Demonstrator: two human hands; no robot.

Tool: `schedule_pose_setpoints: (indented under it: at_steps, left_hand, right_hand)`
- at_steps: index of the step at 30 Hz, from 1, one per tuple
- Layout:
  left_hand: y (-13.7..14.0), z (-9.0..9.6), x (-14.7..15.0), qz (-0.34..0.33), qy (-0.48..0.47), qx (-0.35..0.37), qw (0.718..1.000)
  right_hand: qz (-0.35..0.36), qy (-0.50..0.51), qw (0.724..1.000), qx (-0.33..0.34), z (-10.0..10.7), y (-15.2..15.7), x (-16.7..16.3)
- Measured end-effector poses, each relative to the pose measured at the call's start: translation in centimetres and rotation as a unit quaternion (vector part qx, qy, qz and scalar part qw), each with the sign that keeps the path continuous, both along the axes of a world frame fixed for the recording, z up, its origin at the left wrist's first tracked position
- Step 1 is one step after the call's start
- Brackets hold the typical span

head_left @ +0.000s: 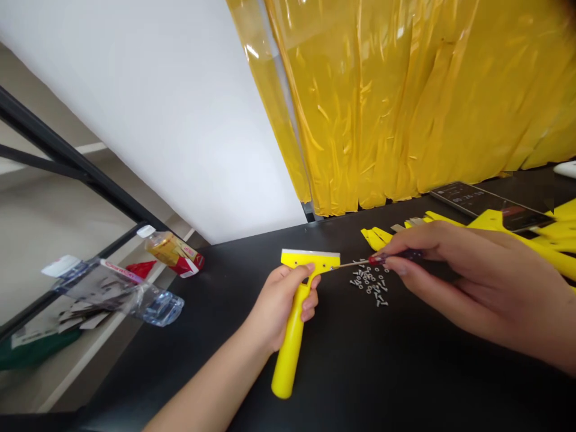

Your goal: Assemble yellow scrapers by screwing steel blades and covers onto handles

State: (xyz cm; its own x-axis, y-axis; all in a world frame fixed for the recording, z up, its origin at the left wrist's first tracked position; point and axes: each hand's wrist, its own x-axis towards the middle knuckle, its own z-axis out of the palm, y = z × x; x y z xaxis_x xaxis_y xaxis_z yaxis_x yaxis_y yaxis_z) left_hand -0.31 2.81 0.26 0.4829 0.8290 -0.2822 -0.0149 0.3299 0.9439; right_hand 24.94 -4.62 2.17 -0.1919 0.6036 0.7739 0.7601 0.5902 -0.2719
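The person's left hand (278,300) is closing around the neck of a yellow scraper (291,348), the thumb pressing on its head. The scraper is pointing its head to the far side and its handle to the near side, above the black tabletop (360,372). The right hand (477,273) is pinching a screwdriver (380,260) between thumb and fingers; its tip is meeting the right end of the scraper head, though whether it is seating in a screw cannot be told. Small metal screws and nuts (369,282) are lying loose beneath the shaft. To the far right, more yellow scraper parts (558,255) are lying beside a phone (488,206). To the left, a clear plastic bottle (146,303) and a red-labelled drink bottle (177,252) are showing. Yellow plastic sheeting (382,108) is hanging behind.
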Motion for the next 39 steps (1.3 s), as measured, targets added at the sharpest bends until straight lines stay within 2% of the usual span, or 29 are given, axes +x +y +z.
schedule_pose_setpoints:
  at_steps: [4,7,9,16,23,31,34,39]
  left_hand:
    - [-0.3,0.0,0.4,0.01,-0.021,-0.007,1.0]
    - [-0.3,0.0,0.6,-0.003,-0.031,-0.028,0.999]
    - [-0.3,0.0,0.5,-0.007,-0.034,-0.033,0.999]
    - [-0.3,0.2,0.5,-0.001,-0.034,-0.031,0.999]
    - [-0.3,0.0,0.5,-0.005,-0.03,-0.036,0.999]
    - [-0.4,-0.7,0.6,-0.03,-0.009,-0.025,0.999]
    - [-0.7,-0.5,0.7,-0.026,0.006,-0.03,0.999]
    - [-1.1,-0.3,0.9,-0.027,0.034,-0.017,0.999]
  right_hand:
    - [-0.02,-0.007,1.0,-0.013,-0.9,-0.4,0.2]
    - [-0.059,-0.009,0.998,-0.018,-1.6,-0.4,0.6]
    - [-0.06,-0.018,0.998,-0.017,-1.7,-0.3,0.7]
    - [-0.017,-0.056,0.998,0.008,-0.9,0.0,0.6]
    - [-0.01,-0.061,0.998,0.011,-1.3,-0.1,0.5]
    - [0.01,-0.17,0.985,0.023,-0.3,0.2,0.0]
    - [-0.018,-0.208,0.978,0.024,0.1,-0.2,-0.4]
    - [-0.051,-0.185,0.981,-0.018,0.2,-1.0,-0.9]
